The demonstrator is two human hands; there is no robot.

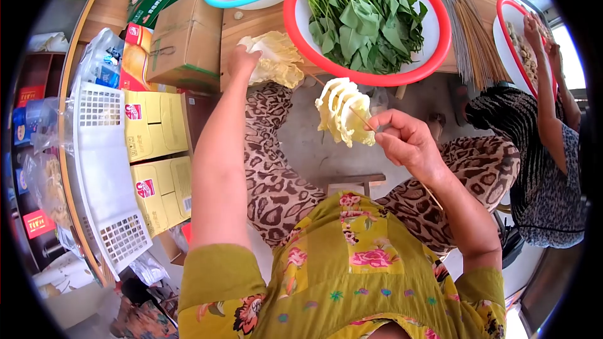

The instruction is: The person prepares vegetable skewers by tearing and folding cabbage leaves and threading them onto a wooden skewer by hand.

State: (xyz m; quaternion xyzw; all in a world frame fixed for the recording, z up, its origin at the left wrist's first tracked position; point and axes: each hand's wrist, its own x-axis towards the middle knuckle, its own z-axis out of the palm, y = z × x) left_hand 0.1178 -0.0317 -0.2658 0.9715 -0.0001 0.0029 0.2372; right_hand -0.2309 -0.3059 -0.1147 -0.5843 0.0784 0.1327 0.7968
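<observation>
In the head view, the left hand [244, 61] pinches a cabbage leaf [277, 58] at 10 o'clock from the threaded cabbage [339, 112], whose skewer [432, 196] the right hand [411, 143] pinches between thumb and fingers; threading appears in hand, and the next move likely requires leaf-to-skewer alignment.

Floor [308, 141]: grey. Furniture: 1 wooden table [237, 37] ahead; 1 low stool [361, 179], partly hidden; 1 dark shelf [51, 66], stocked, far left. Light: bright white opening [570, 56], right edge; whether window or doorway, cannot be determined.
</observation>
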